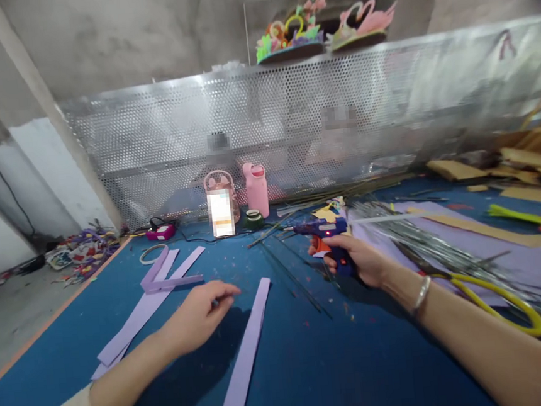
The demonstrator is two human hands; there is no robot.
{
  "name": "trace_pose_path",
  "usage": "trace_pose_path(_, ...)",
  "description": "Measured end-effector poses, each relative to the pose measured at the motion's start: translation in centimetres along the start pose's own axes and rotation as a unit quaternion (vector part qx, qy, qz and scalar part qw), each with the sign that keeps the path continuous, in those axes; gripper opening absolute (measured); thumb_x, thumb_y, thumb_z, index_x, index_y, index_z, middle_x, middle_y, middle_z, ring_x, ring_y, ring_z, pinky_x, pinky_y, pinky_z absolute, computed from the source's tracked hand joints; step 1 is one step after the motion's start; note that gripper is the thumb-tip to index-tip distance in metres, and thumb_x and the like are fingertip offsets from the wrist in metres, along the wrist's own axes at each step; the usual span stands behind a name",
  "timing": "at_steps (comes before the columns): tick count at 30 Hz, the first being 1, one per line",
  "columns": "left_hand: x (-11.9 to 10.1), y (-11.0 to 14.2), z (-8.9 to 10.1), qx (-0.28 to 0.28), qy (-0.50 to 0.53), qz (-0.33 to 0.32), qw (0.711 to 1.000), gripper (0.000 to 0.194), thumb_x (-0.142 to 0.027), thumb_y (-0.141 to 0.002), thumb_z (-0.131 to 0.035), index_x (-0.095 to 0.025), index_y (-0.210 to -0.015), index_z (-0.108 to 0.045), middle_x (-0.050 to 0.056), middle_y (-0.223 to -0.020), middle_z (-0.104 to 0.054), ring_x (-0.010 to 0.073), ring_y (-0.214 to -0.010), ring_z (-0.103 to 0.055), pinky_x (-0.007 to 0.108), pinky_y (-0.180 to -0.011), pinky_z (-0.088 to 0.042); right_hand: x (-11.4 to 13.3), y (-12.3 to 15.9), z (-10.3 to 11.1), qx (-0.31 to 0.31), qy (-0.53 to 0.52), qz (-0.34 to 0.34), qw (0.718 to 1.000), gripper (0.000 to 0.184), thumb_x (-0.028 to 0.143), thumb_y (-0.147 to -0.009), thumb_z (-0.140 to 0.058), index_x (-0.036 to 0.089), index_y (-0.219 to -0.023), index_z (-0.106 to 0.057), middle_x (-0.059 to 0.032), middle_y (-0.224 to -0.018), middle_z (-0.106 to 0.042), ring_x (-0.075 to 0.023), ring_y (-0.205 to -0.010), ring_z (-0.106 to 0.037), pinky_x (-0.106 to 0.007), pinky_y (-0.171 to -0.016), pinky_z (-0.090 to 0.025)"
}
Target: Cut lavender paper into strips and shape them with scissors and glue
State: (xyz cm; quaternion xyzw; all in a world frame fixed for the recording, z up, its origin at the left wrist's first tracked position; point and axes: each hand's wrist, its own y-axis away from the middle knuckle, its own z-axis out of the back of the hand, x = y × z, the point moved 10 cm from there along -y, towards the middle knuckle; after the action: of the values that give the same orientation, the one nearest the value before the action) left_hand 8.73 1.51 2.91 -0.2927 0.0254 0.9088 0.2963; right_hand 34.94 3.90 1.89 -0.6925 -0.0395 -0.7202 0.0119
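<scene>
Hot-glue gun [336, 227], blue, red light [328, 233] lit: gripped in the right hand [353, 256], fingers curled around it, nozzle [288, 229] facing left, above the blue tabletop [304, 377]; left hand [202, 313]: half open, fingers loosely bent, nothing seen in its hold; single lilac strip [248, 356]: on the tabletop between the hands, apart from both; crossed lilac strips [142, 313]: beside the left forearm; handling, as judged: press the single strip flat, lay any glue thinly, bare fingertips well clear of the nozzle
</scene>
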Motion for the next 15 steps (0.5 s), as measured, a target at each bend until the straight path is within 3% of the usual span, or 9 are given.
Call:
trace_pose_path(5, -3.0, 3.5, -0.8, 0.059, -0.031, -0.099, 0.993, 0.026, -0.017, -0.091, -0.043, -0.023, -0.102, -0.065, 0.003, -0.097, -0.067, 0.0143, -0.089, -0.061, 0.025, -0.08, -0.048, -0.7, -0.9, -1.1, -0.013, -0.033, -0.063, 0.997, 0.035, 0.036, -0.091, -0.042, 0.013, -0.082, -0.067, -0.0009, -0.051, -0.056, -0.0131, -0.045, -0.052, -0.024, -0.046, -0.048)
trace_pose_path(8, -3.9, 3.9, -1.1, 0.074, -0.043, -0.118, 0.989, 0.026, -0.016, -0.09, -0.044, -0.023, -0.106, -0.063, 0.003, -0.101, -0.066, 0.0151, -0.092, -0.061, 0.025, -0.082, -0.048, -0.6, -3.4, -1.7, -0.045, -0.036, -0.081, 0.995, 0.037, 0.036, -0.097, -0.037, 0.013, -0.092, -0.066, -0.0046, -0.072, -0.065, -0.0128, -0.058, -0.059, -0.026, -0.056, -0.052)
trace_pose_path(12, -3.7, 3.8, -1.3, 0.082, -0.065, -0.114, 0.988, 0.033, -0.017, -0.09, -0.046, -0.023, -0.119, -0.058, 0.005, -0.107, -0.065, 0.0186, -0.098, -0.06, 0.03, -0.087, -0.049, -1.1, -8.4, -2.3, -0.098, -0.02, -0.099, 0.99, 0.029, 0.031, -0.093, -0.056, 0.015, -0.117, -0.057, -0.0081, -0.114, -0.062, -0.0202, -0.093, -0.063, -0.04, -0.078, -0.054)
trace_pose_path(15, -3.6, 3.9, -1.5, 0.092, -0.071, -0.118, 0.986, 0.033, -0.017, -0.089, -0.046, -0.023, -0.12, -0.058, 0.006, -0.107, -0.066, 0.0195, -0.098, -0.061, 0.03, -0.086, -0.05, -2.1, -11.9, -2.5, -0.136, 0.003, -0.111, 0.985, 0.029, 0.03, -0.093, -0.056, 0.018, -0.119, -0.057, -0.0088, -0.121, -0.059, -0.0217, -0.099, -0.061, -0.042, -0.083, -0.053)
